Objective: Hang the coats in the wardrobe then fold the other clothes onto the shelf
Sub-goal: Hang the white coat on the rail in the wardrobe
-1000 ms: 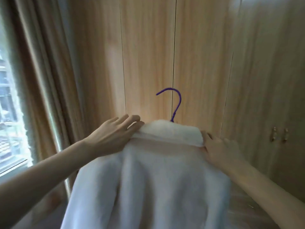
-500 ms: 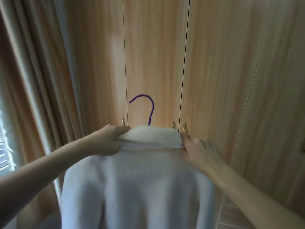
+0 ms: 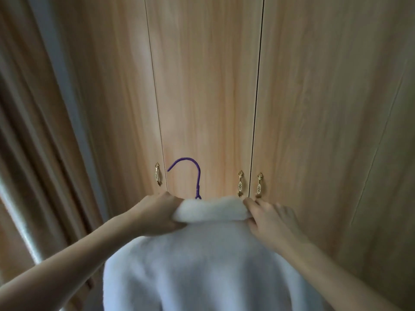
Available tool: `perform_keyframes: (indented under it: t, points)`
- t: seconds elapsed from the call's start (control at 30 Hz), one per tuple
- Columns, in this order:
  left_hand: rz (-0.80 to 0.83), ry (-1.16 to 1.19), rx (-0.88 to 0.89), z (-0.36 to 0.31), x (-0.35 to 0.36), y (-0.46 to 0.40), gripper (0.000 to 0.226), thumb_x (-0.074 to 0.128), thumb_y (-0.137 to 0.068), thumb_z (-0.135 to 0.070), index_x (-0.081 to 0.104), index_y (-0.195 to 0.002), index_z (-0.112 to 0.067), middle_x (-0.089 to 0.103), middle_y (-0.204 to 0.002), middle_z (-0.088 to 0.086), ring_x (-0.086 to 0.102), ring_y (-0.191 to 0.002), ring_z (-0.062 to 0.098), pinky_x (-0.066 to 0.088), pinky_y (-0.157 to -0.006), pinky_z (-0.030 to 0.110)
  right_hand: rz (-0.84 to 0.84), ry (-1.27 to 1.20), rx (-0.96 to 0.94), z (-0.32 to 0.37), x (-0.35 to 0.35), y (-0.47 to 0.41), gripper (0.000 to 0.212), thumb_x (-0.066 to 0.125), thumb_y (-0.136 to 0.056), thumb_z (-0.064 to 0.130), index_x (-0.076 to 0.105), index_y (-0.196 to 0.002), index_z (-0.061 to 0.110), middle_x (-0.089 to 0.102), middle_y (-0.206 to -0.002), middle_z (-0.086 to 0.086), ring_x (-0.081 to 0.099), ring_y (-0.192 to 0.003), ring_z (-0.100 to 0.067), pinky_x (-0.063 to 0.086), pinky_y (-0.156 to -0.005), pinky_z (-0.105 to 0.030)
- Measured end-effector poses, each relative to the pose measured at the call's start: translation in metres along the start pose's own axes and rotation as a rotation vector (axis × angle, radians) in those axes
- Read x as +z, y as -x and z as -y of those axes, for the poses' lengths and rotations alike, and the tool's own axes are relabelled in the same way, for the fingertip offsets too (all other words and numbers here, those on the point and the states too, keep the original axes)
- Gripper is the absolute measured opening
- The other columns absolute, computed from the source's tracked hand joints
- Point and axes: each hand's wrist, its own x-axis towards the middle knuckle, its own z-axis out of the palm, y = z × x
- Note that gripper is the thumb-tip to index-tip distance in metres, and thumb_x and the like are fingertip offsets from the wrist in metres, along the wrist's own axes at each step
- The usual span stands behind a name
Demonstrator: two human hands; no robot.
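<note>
White fleece coat (image 3: 202, 265) hung on a purple hanger (image 3: 190, 173), held up near the closed wardrobe doors (image 3: 208, 97). Left hand (image 3: 157, 216) gripped the collar's left end; right hand (image 3: 269, 218) clutched its right end.

You stand in a bedroom of a home, facing a tall built-in wardrobe of pale orange wood-grain panels (image 3: 206, 90) with its doors closed. Small ornate brass drop handles (image 3: 240, 183) sit low on the door edges. To your left hang long beige pleated curtains (image 3: 33, 135), as at a window. A white fleecy coat on a purple wire hanger (image 3: 190, 173) fits the domestic setting.
</note>
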Motion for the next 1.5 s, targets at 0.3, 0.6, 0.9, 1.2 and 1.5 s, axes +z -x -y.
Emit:
perform_keyframes:
  t: [0.3, 0.6, 0.9, 1.2, 1.5]
  points:
    - [-0.177, -0.025, 0.106, 0.036, 0.056, -0.096, 0.026, 0.051, -0.077, -0.044, 0.051, -0.102, -0.036, 0.065, -0.097, -0.013, 0.061, -0.090, 0.021, 0.042, -0.063, 0.030, 0.287, -0.257, 0.029, -0.043, 0.069, -0.077, 0.032, 0.053, -0.082, 0.053, 0.048, -0.097, 0.024, 0.056, -0.096, 0.003, 0.059, -0.095, -0.024, 0.046, -0.071, -0.036]
    - [-0.376, 0.142, 0.268, 0.088, 0.087, -0.170, 0.025, 0.050, -0.063, -0.044, 0.047, -0.087, -0.035, 0.062, -0.074, -0.016, 0.063, -0.065, 0.024, 0.039, -0.045, 0.026, 0.264, -0.568, 0.508, -0.092, 0.119, -0.178, 0.019, 0.053, -0.081, 0.014, 0.069, -0.089, 0.021, 0.070, -0.089, -0.003, 0.065, -0.086, -0.021, 0.043, -0.065, -0.026]
    - [-0.355, 0.162, 0.289, 0.110, 0.082, -0.183, 0.022, 0.052, -0.066, -0.050, 0.047, -0.083, -0.037, 0.060, -0.072, -0.016, 0.062, -0.066, 0.021, 0.036, -0.045, 0.026, 0.132, -0.059, 0.791, -0.102, 0.178, -0.217, 0.028, 0.055, -0.087, 0.040, 0.066, -0.099, 0.017, 0.071, -0.099, -0.010, 0.068, -0.096, -0.031, 0.052, -0.077, -0.035]
    - [-0.330, 0.195, 0.310, 0.079, 0.075, -0.176, 0.020, 0.054, -0.069, -0.053, 0.045, -0.077, -0.036, 0.060, -0.071, -0.016, 0.062, -0.070, 0.020, 0.030, -0.045, 0.025, 0.142, -0.159, 0.769, -0.100, 0.182, -0.187, 0.035, 0.042, -0.091, 0.031, 0.070, -0.093, 0.011, 0.070, -0.094, -0.015, 0.067, -0.088, -0.032, 0.047, -0.070, -0.033]
    - [-0.162, 0.284, 0.360, 0.010, 0.077, -0.134, 0.017, 0.057, -0.071, -0.050, 0.061, -0.082, -0.038, 0.064, -0.074, -0.017, 0.064, -0.072, 0.012, 0.031, -0.051, 0.014, 0.179, -0.172, 0.612, -0.091, 0.143, -0.068, 0.031, 0.038, -0.098, 0.041, 0.060, -0.097, 0.018, 0.068, -0.093, -0.012, 0.065, -0.088, -0.033, 0.046, -0.067, -0.035]
